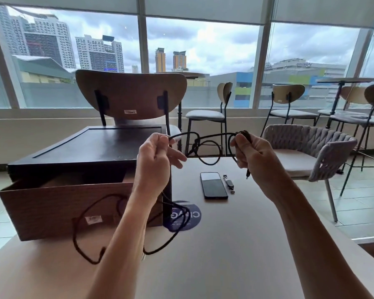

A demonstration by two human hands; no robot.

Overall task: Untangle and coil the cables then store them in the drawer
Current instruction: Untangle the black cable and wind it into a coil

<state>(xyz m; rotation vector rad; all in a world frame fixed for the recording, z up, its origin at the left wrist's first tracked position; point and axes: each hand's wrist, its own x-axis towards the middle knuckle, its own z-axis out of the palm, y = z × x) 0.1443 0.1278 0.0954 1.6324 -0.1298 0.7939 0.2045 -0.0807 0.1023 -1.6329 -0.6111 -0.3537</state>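
A thin black cable (207, 147) is stretched between both raised hands, with a knot and a loop hanging in the middle. My left hand (158, 160) pinches one end of that span. My right hand (253, 156) grips a small bundle of coils, and a plug end dangles below it. More slack of the cable hangs down from my left hand and trails in loose loops on the table in front of the drawer (78, 208). The wooden drawer stands pulled open from a dark box (84, 147) at the left.
A black phone (213, 185) and a small watch-like object (228, 183) lie on the table (235, 244) beyond my hands. A round blue sticker (194, 214) is beside the drawer. Chairs stand behind the table and to the right, near the windows.
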